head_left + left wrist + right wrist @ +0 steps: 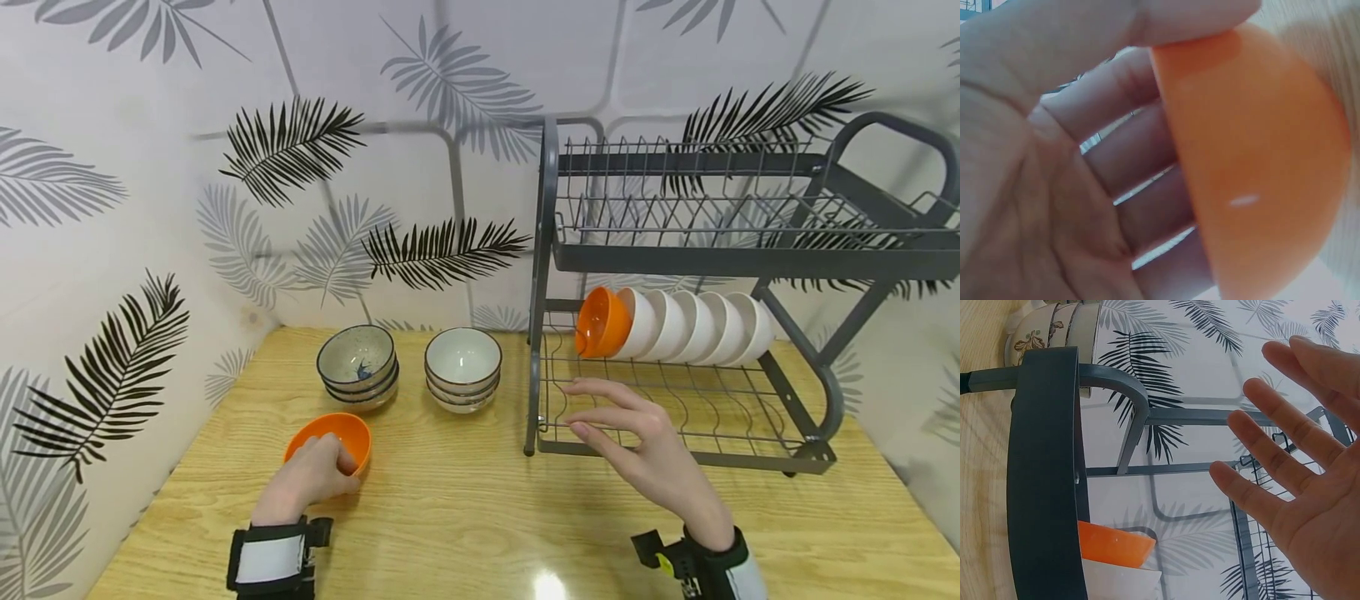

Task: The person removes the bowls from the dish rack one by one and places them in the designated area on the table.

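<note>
The left hand (311,477) grips an orange bowl (332,439) that sits on the wooden table (465,517) near its front left area; the fingers curl over the near rim, and the left wrist view shows the thumb lying across the rim while the fingers (1129,162) press against the bowl's outer wall (1260,169). The right hand (637,450) hovers with its fingers spread and relaxed, holding nothing, just in front of the lower shelf of a dark grey two-tier dish rack (551,250); the right wrist view shows the same open palm (1310,487) beside the rack's frame (1047,475). On that lower shelf a second orange bowl (600,323) stands on edge at the left end of a row of white bowls (697,327), touching the first of them. Behind the gripped bowl, near the wall, stand two short stacks: speckled bowls with a blue mark inside (357,367) on the left and white bowls with dark rims (462,368) on the right, close beside each other but apart. The rack's upper tier (720,208) is a wire grid. The wall (225,167) behind carries a palm-leaf pattern.
</note>
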A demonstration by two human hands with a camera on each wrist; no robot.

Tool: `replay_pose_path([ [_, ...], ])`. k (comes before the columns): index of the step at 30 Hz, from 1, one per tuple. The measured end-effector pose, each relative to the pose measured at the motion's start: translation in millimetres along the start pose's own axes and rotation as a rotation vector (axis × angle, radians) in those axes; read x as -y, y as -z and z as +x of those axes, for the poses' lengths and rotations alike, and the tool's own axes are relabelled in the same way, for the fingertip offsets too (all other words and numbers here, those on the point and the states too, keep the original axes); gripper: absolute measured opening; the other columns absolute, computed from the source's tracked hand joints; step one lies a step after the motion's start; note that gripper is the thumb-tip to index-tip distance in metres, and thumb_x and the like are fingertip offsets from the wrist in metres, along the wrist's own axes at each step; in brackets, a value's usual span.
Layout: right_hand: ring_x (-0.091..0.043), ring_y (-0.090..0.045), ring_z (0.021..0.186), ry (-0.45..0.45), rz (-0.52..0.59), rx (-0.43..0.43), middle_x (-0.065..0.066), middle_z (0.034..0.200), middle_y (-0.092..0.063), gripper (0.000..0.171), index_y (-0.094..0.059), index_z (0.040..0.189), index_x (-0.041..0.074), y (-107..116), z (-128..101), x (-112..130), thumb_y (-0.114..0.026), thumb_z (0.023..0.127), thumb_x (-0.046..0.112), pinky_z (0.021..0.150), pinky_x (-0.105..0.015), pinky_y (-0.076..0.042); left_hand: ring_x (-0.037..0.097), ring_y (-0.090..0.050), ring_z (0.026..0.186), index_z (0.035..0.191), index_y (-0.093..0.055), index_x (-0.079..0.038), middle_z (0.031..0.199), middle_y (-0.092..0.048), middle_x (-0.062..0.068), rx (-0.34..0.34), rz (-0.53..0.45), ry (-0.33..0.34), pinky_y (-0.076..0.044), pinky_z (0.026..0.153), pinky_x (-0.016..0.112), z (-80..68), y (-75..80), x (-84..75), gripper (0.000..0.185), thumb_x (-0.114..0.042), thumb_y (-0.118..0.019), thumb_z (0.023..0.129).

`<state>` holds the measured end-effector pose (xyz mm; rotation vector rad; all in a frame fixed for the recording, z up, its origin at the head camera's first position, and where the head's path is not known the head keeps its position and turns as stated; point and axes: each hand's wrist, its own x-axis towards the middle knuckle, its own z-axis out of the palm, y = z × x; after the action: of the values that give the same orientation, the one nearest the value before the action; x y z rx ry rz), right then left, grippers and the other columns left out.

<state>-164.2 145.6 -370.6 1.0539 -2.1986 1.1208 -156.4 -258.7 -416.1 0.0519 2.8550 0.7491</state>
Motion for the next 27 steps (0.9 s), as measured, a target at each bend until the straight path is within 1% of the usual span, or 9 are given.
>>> replay_pose_path([
  [3, -0.009, -0.059, 0.126, 0.018, 0.002, -0.012, -0.014, 0.123, -0.069, 0.029, -0.079, 0.098, 0.01, -0.6, 0.2, -0.4, -0.077, 0.078, -0.011, 0.109, -0.009, -0.04, 0.014, -0.04, 0.063, 0.064, -0.065, -0.01, 0.062, -0.042, -0.004, -0.017, 0.031, 0.015, -0.027, 0.057, 0.025, -1.0, 2.2, -2.4, 0.022, -0.013, -0.083, 0.076],
  [7, -0.011, -0.061, 0.125, 0.038, -0.006, -0.027, -0.013, 0.122, -0.07, 0.032, -0.079, 0.098, 0.013, -0.9, 0.6, -0.4, -0.076, 0.077, -0.011, 0.109, -0.008, -0.04, 0.012, -0.031, 0.061, 0.058, -0.053, -0.015, 0.062, -0.032, -0.004, -0.092, 0.066, -0.057, -0.019, 0.055, 0.025, -1.4, 7.3, -6.8, 0.037, -0.022, -0.083, 0.08],
  [10, -0.014, -0.061, 0.124, 0.03, -0.02, -0.023, -0.012, 0.123, -0.07, 0.032, -0.079, 0.1, 0.014, -0.9, 0.8, 0.6, -0.077, 0.078, -0.01, 0.108, -0.009, -0.04, 0.014, -0.055, 0.063, 0.068, -0.07, -0.012, 0.065, -0.059, -0.004, -0.225, 0.068, -0.158, -0.042, 0.054, 0.028, -1.0, 10.1, -11.4, 0.024, -0.027, -0.078, 0.086],
  [12, -0.017, -0.062, 0.123, 0.017, -0.036, -0.017, -0.011, 0.124, -0.07, 0.032, -0.079, 0.101, 0.014, -0.9, 1.1, 1.2, -0.077, 0.079, -0.009, 0.108, -0.009, -0.041, 0.021, -0.069, 0.077, 0.09, -0.08, -0.011, 0.086, -0.076, 0.003, -0.32, 0.036, -0.204, -0.057, 0.068, 0.039, -0.2, 9.7, -16.5, 0.018, -0.029, -0.074, 0.091],
  [14, -0.022, -0.063, 0.121, 0.006, -0.054, -0.015, -0.011, 0.125, -0.07, 0.032, -0.078, 0.103, 0.015, -1.0, 1.6, 1.0, -0.077, 0.079, -0.007, 0.108, -0.01, -0.042, 0.03, -0.074, 0.097, 0.11, -0.078, -0.008, 0.107, -0.078, 0.009, -0.41, -0.024, -0.26, -0.059, 0.086, 0.05, 2.3, 6.0, -22.7, 0.025, -0.027, -0.071, 0.094],
  [17, -0.026, -0.064, 0.119, -0.023, -0.079, -0.01, -0.009, 0.127, -0.069, 0.032, -0.077, 0.108, 0.014, -1.2, 1.9, 0.0, -0.077, 0.081, -0.004, 0.105, -0.016, -0.046, 0.031, -0.073, 0.103, 0.117, -0.075, -0.005, 0.109, -0.078, 0.012, -0.473, -0.17, -0.321, -0.057, 0.091, 0.052, 8.7, -4.4, -34.4, 0.028, -0.023, -0.069, 0.096],
  [19, -0.028, -0.064, 0.119, -0.052, -0.092, -0.004, -0.009, 0.128, -0.068, 0.034, -0.075, 0.113, 0.013, -1.1, 1.9, -0.9, -0.076, 0.083, -0.002, 0.103, -0.025, -0.051, 0.032, -0.072, 0.11, 0.12, -0.073, -0.004, 0.11, -0.078, 0.012, -0.491, -0.277, -0.341, -0.056, 0.097, 0.052, 13.9, -13.3, -42.0, 0.029, -0.02, -0.068, 0.097],
  [24, -0.035, -0.061, 0.124, -0.164, -0.096, 0.021, -0.012, 0.134, -0.064, 0.038, -0.067, 0.127, 0.008, -0.5, 0.8, -3.6, -0.072, 0.089, 0.003, 0.099, -0.055, -0.053, 0.031, -0.071, 0.113, 0.125, -0.069, -0.002, 0.118, -0.075, 0.015, -0.503, -0.545, -0.288, -0.053, 0.106, 0.048, 24.0, -32.8, -58.4, 0.03, -0.017, -0.064, 0.099],
  [27, -0.04, -0.059, 0.126, -0.215, -0.093, 0.029, -0.016, 0.136, -0.061, 0.04, -0.064, 0.131, 0.006, -1.9, 0.5, -6.1, -0.071, 0.092, 0.006, 0.099, -0.063, -0.051, 0.032, -0.068, 0.119, 0.127, -0.066, 0.0, 0.126, -0.07, 0.019, -0.495, -0.635, -0.267, -0.05, 0.109, 0.047, 25.8, -38.1, -63.7, 0.031, -0.013, -0.063, 0.1],
])
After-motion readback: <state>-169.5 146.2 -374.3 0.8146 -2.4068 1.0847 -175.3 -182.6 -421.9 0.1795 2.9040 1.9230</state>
